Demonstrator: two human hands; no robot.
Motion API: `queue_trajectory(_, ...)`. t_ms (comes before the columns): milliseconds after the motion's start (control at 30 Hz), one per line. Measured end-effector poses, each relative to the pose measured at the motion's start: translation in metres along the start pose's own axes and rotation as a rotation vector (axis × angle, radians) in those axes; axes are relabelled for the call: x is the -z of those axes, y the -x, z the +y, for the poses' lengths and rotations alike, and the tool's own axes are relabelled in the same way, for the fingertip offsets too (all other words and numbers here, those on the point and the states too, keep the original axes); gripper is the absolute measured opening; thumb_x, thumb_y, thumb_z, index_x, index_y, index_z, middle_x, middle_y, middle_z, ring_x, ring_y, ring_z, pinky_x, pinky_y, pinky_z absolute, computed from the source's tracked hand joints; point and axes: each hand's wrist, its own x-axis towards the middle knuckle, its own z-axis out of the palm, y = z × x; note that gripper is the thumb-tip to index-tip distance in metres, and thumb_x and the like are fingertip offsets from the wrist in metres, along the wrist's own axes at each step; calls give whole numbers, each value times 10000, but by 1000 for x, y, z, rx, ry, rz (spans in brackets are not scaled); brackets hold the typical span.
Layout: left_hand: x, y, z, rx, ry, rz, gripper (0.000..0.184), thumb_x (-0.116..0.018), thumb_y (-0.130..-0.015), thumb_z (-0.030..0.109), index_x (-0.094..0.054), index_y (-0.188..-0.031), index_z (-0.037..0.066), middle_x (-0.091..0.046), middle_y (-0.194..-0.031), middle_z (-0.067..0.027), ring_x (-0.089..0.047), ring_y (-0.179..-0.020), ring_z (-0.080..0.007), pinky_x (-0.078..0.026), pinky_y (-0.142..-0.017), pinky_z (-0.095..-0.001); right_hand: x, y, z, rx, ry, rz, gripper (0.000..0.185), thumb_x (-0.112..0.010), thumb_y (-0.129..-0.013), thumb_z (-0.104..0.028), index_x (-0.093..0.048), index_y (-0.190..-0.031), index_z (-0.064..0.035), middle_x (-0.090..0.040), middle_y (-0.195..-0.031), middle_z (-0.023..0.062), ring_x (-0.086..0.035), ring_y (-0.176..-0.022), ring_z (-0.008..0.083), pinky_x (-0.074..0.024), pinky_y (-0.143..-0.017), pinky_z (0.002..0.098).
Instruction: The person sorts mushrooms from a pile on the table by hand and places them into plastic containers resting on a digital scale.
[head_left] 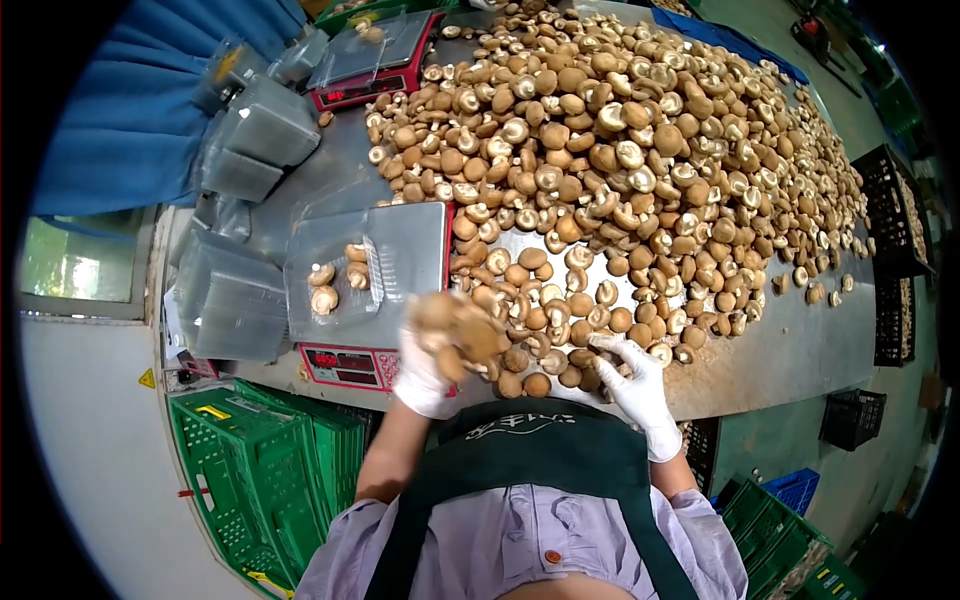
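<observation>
Left hand (421, 384): cupped round blurred mushrooms (462, 332), seemingly against spilling
Right hand (638, 388): half-open, right of centre, no hold visible
Tray (375, 270): left of centre, level on scale (415, 240)

My metal bench (790, 355) bears a broad heap of mushrooms (650, 150), spreading from the far edge and thinning to loose ones by the near edge before me. Toward my near left corner sits a red-trimmed scale (425, 235), with another scale (400, 40) farther back; stacked clear trays (265, 135) stand along the left edge.
</observation>
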Motion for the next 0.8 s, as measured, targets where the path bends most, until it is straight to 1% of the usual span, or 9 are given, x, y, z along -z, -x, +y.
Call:
queue_trajectory(67, 2, 7, 57, -194, -49, 49, 600, -493, -860, 601, -539, -1124, 65, -523, -1232, -238, -579, -1029, -360, -526, -825, -488, 2, 0, 0, -8, 13, 26, 240, -671, -829, -95, -668, -1059, -25, -700, -943, 103, -667, -839, 160, -522, -759, 268)
queue_trajectory(233, -13, 27, 153, -688, -416, 106, 573, -528, -896, 443, -439, -1335, 86, -425, -1388, -180, -439, -1254, -334, -547, -756, -417, -2, -3, 8, 2, 50, -6, 229, -680, -832, -110, -674, -1050, -41, -692, -905, 111, -659, -778, 178, -516, -713, 286)
queue_trajectory(267, -4, 35, 170, -507, -452, 27, 526, -562, -890, 369, -482, -1323, 81, -447, -1387, -147, -453, -1248, -314, -510, -854, -402, -4, -3, 11, 18, 73, -27, 229, -686, -829, -115, -676, -1048, -52, -688, -896, 113, -657, -765, 188, -513, -698, 295)
queue_trajectory(333, 5, 24, 176, -870, -1588, 380, 447, -612, -855, 291, -574, -1239, 65, -475, -1368, -138, -457, -1247, -290, -440, -963, -385, -11, -6, 20, 62, 70, -23, 222, -689, -822, -136, -683, -1036, -75, -673, -879, 127, -657, -765, 239, -514, -687, 323)
queue_trajectory(467, 38, 14, 160, -750, -2191, 572, 399, -675, -794, 219, -634, -1171, 96, -487, -1346, -164, -464, -1220, -344, -370, -1029, -408, -19, -11, 18, 185, 205, -84, 214, -674, -821, -167, -679, -1019, -86, -658, -870, 142, -643, -776, 309, -520, -692, 364)
queue_trajectory(567, 28, 15, 145, -966, -2183, 627, 411, -694, -790, 202, -626, -1178, 82, -497, -1339, -143, -463, -1213, -341, -367, -1020, -411, -25, -12, 6, 137, 217, -167, 208, -690, -815, -173, -676, -1007, -93, -677, -936, 122, -646, -805, 290, -521, -712, 363)
queue_trajectory(700, 2, 16, 104, -1286, -1995, 550, 225, -634, -805, 42, -647, -1030, 35, -627, -1110, -126, -585, -1053, -285, -455, -918, -361, -47, -22, 9, 472, 319, -330, 249, -746, -732, -181, -693, -959, -97, -682, -930, 66, -622, -827, 271, -507, -737, 368)
queue_trajectory(733, -6, 17, 86, -1228, -1886, 474, 199, -619, -800, 16, -648, -997, 31, -642, -1046, -133, -616, -969, -284, -475, -884, -364, -54, -26, 15, 537, 383, -472, 340, -702, -765, -254, -659, -1070, -109, -631, -1119, 76, -568, -1015, 275, -462, -862, 388)
queue_trajectory(800, -14, 25, 53, -1011, -1972, 309, 234, -646, -773, 7, -652, -1002, 53, -657, -1001, -125, -636, -895, -295, -505, -818, -370, -77, -37, 22, 826, 590, -577, 398, -703, -749, -282, -656, -1112, -127, -572, -1233, 75, -514, -1108, 288, -419, -925, 423)
